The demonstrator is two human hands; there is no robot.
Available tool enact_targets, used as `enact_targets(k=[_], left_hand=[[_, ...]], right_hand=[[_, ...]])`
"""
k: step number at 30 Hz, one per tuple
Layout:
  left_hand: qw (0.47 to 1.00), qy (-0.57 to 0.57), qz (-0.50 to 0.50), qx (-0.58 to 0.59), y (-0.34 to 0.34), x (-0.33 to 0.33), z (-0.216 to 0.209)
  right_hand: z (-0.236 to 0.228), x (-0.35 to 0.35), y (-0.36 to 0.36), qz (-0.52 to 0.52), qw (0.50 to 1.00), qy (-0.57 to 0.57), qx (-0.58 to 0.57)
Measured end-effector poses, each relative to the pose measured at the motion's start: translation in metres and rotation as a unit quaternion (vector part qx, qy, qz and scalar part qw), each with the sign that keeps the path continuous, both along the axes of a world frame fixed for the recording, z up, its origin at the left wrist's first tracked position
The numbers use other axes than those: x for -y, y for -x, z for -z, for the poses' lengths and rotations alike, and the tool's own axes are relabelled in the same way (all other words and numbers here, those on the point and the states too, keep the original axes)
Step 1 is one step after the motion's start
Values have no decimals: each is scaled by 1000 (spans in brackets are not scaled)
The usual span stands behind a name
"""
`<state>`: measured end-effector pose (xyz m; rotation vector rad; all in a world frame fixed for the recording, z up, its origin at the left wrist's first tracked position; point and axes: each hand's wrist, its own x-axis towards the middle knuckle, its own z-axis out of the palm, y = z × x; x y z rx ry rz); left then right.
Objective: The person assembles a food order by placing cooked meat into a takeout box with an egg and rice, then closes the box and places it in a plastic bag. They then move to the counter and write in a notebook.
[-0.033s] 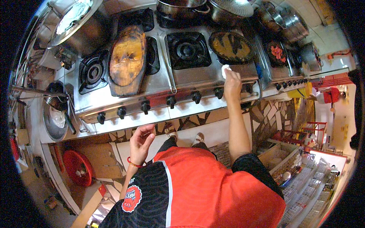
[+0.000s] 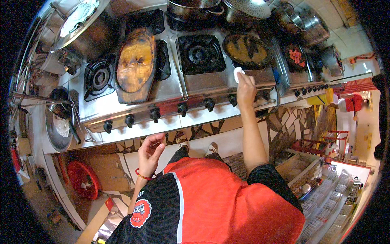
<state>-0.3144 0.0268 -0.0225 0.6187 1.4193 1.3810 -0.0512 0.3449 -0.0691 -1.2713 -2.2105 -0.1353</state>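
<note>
Right hand [image 2: 246,90], right of centre in the upper half of the frame, pinches a white wad [image 2: 238,74] between fingertips; cloth or paper, can't tell. Wad is at the front strip of the steel stove [image 2: 222,83], just below the dark oval pan [image 2: 247,49] with brown residue in it; can't confirm whether it presses on the metal. Left hand [image 2: 151,152], left of centre, is empty, fingers loosely curled, in front of the stove edge, below the black knobs [image 2: 154,114]. Bare burner [image 2: 200,53] sits top centre, left of the pan. Tongs [image 2: 178,65] lie lengthwise between that burner and the oval wooden board [image 2: 135,67], upper left, which overlaps the neighbouring burner area. Steel pot [image 2: 194,10] at top edge, centre. Wok [image 2: 60,130] at far left, red basin [image 2: 83,180] lower left. Co-worker [image 2: 354,102] in red at far right.
</note>
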Motion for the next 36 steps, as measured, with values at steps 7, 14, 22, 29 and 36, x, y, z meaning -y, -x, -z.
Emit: enact_targets(k=[7,14,22,29,36], left_hand=[[999,16,-10,-34,2,8,-4],[999,23,-18,-13,1,12,-4],[1000,24,-3,-20,-1,4,-3],[1000,5,-3,-24,-3,6,-5],[1000,16,3,-23,-11,5,-5]], right_hand=[[7,-22,57,45,996,-49,51],[-12,6,16,101,995,2,-19],[-11,-8,-28,183,952,141,-200],[-1,-30,-41,138,823,338,-436],[2,-21,12,41,998,51,16]])
